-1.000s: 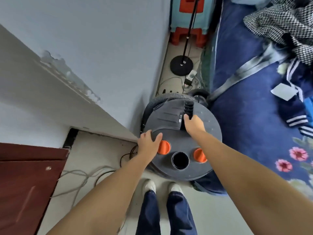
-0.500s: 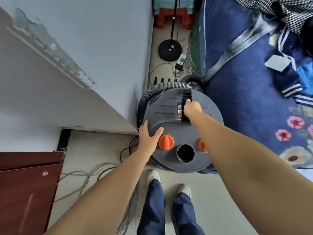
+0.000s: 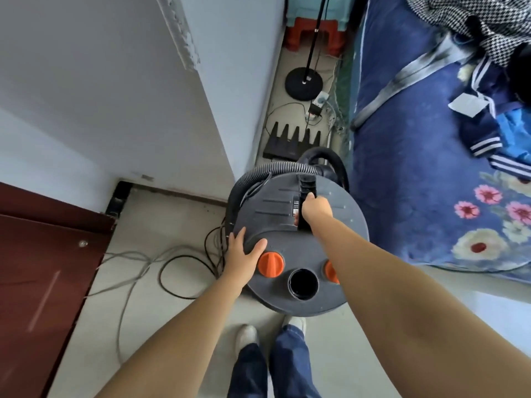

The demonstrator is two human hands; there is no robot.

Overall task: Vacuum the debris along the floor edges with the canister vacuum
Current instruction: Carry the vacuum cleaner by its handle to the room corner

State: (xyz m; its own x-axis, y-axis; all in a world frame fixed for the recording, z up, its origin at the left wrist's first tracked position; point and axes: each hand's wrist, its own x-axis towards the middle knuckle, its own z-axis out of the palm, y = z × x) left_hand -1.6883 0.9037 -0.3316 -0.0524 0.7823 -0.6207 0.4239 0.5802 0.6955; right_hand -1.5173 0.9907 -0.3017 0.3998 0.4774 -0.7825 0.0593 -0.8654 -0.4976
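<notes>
While the right hand (image 3: pixel 316 209) curls around the black handle (image 3: pixel 307 196) on top of the vacuum (image 3: pixel 298 242), the left hand (image 3: pixel 244 254) lies open and flat on the lid beside an orange knob (image 3: pixel 271 264). The vacuum stands on the floor (image 3: pixel 178 225) between wall and bed (image 3: pixel 416 168). Best to lift or drag it squarely, minding the cables (image 3: pixel 172 259) near its base.

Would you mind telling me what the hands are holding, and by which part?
The right hand grips the grey round canister vacuum by its black top handle; the left hand rests open on its lid edge.
</notes>
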